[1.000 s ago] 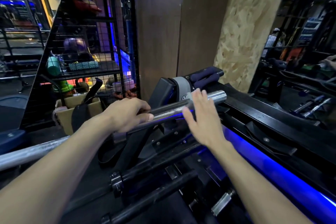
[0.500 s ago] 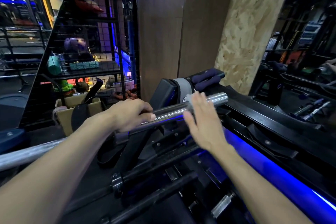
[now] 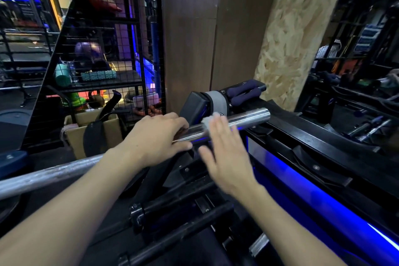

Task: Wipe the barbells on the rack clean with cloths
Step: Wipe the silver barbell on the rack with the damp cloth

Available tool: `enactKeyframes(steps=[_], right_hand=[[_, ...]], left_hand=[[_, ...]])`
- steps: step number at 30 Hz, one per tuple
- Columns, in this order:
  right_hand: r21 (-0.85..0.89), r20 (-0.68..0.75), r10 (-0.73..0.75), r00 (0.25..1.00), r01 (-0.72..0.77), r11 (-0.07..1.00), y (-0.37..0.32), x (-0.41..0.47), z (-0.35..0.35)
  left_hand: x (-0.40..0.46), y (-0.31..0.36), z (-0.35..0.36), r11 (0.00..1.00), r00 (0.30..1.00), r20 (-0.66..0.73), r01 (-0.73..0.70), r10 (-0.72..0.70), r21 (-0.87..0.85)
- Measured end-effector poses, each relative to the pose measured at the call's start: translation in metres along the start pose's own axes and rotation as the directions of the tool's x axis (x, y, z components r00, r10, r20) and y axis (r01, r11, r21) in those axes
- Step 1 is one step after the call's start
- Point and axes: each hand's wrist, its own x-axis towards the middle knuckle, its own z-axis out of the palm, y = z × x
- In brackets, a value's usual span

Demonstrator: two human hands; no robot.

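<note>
The barbell (image 3: 241, 120), a smooth polished steel bar, runs from lower left up to the right, its cut round end pointing past the right hand (image 3: 226, 153) toward the chipboard pillar (image 3: 298, 34). The left hand (image 3: 155, 138) curls round the bar just left of the right one. The right hand lies flat with straight fingers, blurred, seemingly pressing a white fluffy cloth (image 3: 208, 120) onto the sleeve. Beneath both hands sits the black metal rack (image 3: 302, 136). No writing is legible.

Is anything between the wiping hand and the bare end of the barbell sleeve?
Nothing visible. The right hand presses the cloth on the barbell; the sleeve beyond it is bare to its tip. The left hand grips behind.
</note>
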Motion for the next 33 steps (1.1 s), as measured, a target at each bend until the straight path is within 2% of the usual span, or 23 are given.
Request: enactKeyframes(steps=[2,4,6,9,11,13,15,18,20,23,25,28,31,33], right_hand=[[-0.021,0.020,-0.150,0.989,0.150,0.988,-0.020,-0.012,0.004],[-0.057,0.026,-0.204,0.979,0.205,0.977,-0.015,-0.012,0.005],[-0.059,0.007,-0.121,0.993,0.121,0.991,0.013,-0.003,0.004],[-0.063,-0.041,0.144,0.989,-0.146,0.987,0.064,0.010,-0.002],[-0.072,-0.039,0.216,0.976,-0.219,0.973,0.071,0.011,-0.003],[-0.038,-0.021,0.147,0.989,-0.148,0.988,0.048,0.007,0.000],[-0.004,0.000,0.002,1.000,-0.002,1.000,0.017,-0.003,0.001],[-0.069,0.035,-0.173,0.984,0.175,0.982,0.014,-0.011,0.001],[-0.086,0.033,-0.099,0.995,0.101,0.991,0.040,-0.001,-0.003],[-0.045,-0.039,0.166,0.985,-0.168,0.985,0.080,0.015,-0.008],[-0.027,-0.044,0.214,0.976,-0.215,0.976,0.075,0.018,-0.006],[0.037,-0.027,0.014,1.000,-0.013,0.999,0.021,0.005,-0.002],[0.033,-0.012,-0.218,0.976,0.218,0.975,-0.020,-0.015,0.004],[-0.024,0.017,-0.232,0.973,0.232,0.972,-0.011,-0.012,0.004]], left_hand=[[0.001,0.006,0.005,0.998,0.999,-0.013,0.031,-0.030,0.052],[0.002,0.006,0.007,0.996,0.998,-0.037,0.052,-0.049,0.072],[0.004,0.003,0.007,0.997,0.998,-0.038,0.050,-0.048,0.054],[0.008,0.001,0.006,0.998,0.998,0.001,0.058,-0.058,0.032],[0.012,0.001,0.004,0.998,0.997,0.044,0.055,-0.056,0.039],[0.016,-0.001,0.003,0.998,0.995,0.084,0.048,-0.051,0.037],[0.018,-0.002,0.003,0.999,0.992,0.115,0.048,-0.051,0.023],[0.017,-0.005,0.005,0.997,0.988,0.141,0.068,-0.063,-0.032],[0.015,-0.009,0.006,0.994,0.989,0.133,0.079,-0.068,-0.079],[0.013,-0.011,0.007,0.990,0.991,0.116,0.085,-0.072,-0.111],[0.014,-0.011,0.007,0.990,0.992,0.112,0.079,-0.066,-0.115],[0.017,-0.010,0.008,0.991,0.991,0.124,0.068,-0.054,-0.112],[0.020,-0.013,0.007,0.985,0.988,0.150,0.071,-0.048,-0.155],[0.021,-0.018,0.006,0.973,0.985,0.171,0.074,-0.037,-0.217]])
